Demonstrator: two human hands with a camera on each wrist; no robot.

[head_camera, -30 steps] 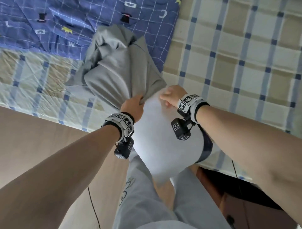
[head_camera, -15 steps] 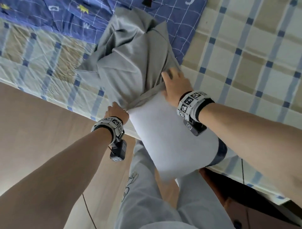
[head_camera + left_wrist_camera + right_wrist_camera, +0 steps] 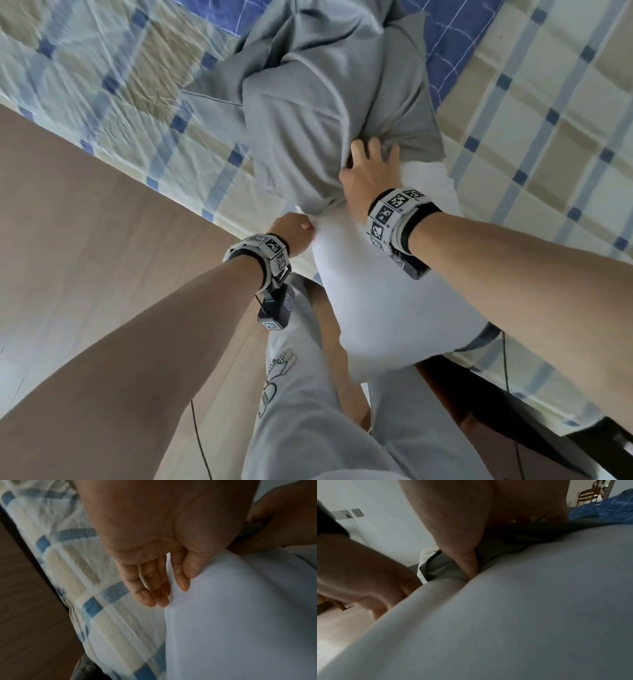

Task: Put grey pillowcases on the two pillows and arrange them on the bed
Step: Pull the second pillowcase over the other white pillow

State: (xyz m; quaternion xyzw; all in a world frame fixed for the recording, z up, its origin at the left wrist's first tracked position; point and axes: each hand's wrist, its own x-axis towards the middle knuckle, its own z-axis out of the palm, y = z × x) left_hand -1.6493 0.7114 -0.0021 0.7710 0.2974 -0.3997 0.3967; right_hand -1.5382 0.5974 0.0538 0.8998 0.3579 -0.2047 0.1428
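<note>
A white pillow (image 3: 387, 291) leans from my legs onto the bed edge, its far end inside a grey pillowcase (image 3: 325, 113) bunched on the bed. My right hand (image 3: 368, 171) lies on top at the pillowcase's hem, fingers curled into the grey cloth. In the right wrist view its thumb (image 3: 471, 566) is tucked between the pillowcase (image 3: 443, 568) and the pillow (image 3: 522, 608). My left hand (image 3: 294, 233) is at the pillow's left side. The left wrist view shows the left hand (image 3: 169, 595) pinching the pillow's (image 3: 240, 615) side seam. No second pillow shows.
The bed carries a beige-and-blue checked sheet (image 3: 548, 120) and a blue patterned quilt (image 3: 455, 41) beyond the pillowcase. Wooden floor (image 3: 85, 222) lies to the left. My legs in grey trousers (image 3: 308, 411) stand against the dark bed frame (image 3: 513, 394). A wooden chair (image 3: 589, 496) stands far off.
The right hand slid forward over the hem and now grips the grey cloth. The left hand left the hem and dropped to the pillow's side seam. The pillow sits deeper in the case.
</note>
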